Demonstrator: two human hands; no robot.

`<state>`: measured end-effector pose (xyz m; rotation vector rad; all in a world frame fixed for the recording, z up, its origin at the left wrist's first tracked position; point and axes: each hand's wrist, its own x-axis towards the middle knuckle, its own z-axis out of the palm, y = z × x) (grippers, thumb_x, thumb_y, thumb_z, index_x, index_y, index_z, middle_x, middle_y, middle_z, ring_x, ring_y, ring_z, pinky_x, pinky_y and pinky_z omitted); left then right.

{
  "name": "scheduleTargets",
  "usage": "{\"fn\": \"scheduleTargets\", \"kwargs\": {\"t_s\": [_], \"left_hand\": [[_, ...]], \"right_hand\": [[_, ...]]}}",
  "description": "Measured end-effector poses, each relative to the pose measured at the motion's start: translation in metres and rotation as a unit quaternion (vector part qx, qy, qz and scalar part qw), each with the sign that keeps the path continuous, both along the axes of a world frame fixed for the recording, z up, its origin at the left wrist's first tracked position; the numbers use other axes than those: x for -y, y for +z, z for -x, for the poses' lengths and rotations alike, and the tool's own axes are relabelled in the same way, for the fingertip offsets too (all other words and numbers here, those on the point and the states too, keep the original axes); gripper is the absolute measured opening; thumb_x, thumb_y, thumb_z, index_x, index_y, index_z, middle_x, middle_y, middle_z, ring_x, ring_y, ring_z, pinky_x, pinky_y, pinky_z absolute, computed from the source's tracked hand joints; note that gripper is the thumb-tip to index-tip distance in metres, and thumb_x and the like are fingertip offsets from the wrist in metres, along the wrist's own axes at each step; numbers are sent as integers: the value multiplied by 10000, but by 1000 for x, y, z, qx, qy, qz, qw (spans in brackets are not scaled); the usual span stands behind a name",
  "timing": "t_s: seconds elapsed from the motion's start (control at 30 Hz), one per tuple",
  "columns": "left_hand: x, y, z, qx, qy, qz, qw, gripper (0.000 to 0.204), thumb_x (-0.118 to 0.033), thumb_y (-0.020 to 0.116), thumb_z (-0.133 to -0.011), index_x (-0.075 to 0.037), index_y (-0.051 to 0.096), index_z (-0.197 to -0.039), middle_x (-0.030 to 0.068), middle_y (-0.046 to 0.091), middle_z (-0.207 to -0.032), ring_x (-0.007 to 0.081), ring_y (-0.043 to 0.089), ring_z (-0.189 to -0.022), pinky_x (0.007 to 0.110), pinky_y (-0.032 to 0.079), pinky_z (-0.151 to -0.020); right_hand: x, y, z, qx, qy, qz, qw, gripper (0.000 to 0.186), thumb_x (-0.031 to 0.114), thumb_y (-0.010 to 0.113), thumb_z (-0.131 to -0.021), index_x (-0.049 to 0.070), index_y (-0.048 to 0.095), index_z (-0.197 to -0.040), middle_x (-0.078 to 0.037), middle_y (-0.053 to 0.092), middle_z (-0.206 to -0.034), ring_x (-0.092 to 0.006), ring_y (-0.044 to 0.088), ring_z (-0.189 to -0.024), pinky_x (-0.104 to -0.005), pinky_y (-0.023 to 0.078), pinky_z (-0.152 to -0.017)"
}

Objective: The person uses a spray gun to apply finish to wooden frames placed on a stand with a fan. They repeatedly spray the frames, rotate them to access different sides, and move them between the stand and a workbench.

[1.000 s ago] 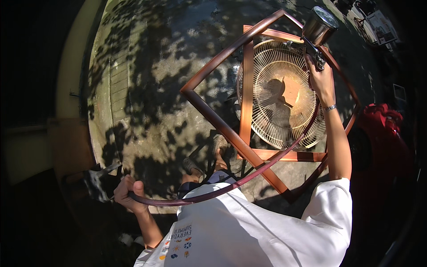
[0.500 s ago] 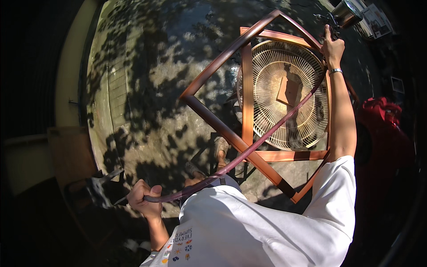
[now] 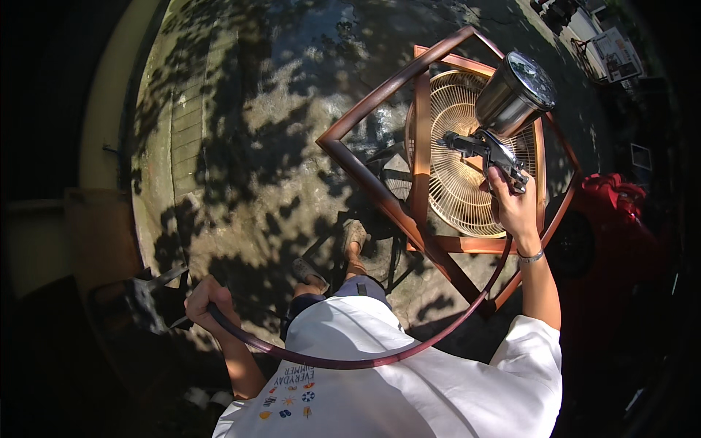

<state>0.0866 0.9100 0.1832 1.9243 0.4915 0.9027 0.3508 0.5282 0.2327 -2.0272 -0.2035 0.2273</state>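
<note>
My right hand [image 3: 515, 204] is closed round the handle of a metal spray gun [image 3: 482, 150] topped by a silver cup [image 3: 511, 98]. The gun is over a round cream wire fan grille [image 3: 460, 204]. Two brown picture-frame shapes overlap round the grille: an upright lighter one [image 3: 421, 160] and a darker tilted one [image 3: 358, 164]. A dark red hose [image 3: 394, 358] runs from the gun across my white shirt to my left hand [image 3: 212, 306], which is closed on it at the lower left.
My feet [image 3: 354, 233] stand on sun-dappled concrete [image 3: 255, 182]. A dark metal object [image 3: 153, 292] and a board [image 3: 95, 241] are at the left. A red vehicle [image 3: 606, 219] stands at the right, and light boards or papers [image 3: 613, 55] lie at the back right.
My right hand has swung down and left with the spray gun from the top right to over the fan grille. The hose now sags lower across my shirt.
</note>
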Motion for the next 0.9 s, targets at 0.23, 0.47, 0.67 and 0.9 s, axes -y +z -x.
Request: {"fn": "scheduleTargets", "kwargs": {"t_s": [0.23, 0.47, 0.67, 0.9], "left_hand": [[-13, -6, 9, 29, -20, 5, 999, 642, -460, 685, -882, -28, 320, -578, -16, 291, -524, 80, 284, -478, 272, 152, -469], [-8, -1, 28, 47, 3, 6, 999, 634, -453, 714, -862, -46, 331, -564, -15, 309, -509, 81, 310, -461, 260, 164, -457], [15, 11, 36, 28, 17, -32, 999, 631, -452, 755, -826, -64, 344, -546, -20, 306, -499, 91, 307, -457, 258, 170, -453], [54, 20, 25, -3, -22, -18, 1000, 638, -427, 807, -771, -69, 335, -532, -12, 315, -495, 98, 304, -456, 274, 162, -455]], "right_hand": [[-52, 47, 43, -94, 152, 2, 984, 199, 145, 690, -881, -50, 651, -869, -24, 597, -648, -71, 489, -579, -244, 410, -536], [-76, 43, -7, 7, 109, 121, 987, 321, 288, 649, -926, -31, 662, -885, -41, 594, -657, -102, 514, -597, -287, 413, -562], [-31, 29, -114, 91, 20, 198, 976, 386, 371, 628, -940, 1, 644, -830, 18, 533, -567, -74, 457, -454, -282, 355, -427], [28, -3, -241, 95, -119, 210, 966, 546, 489, 634, -889, -39, 634, -747, -89, 592, -549, -185, 627, -523, -355, 489, -559]]}}
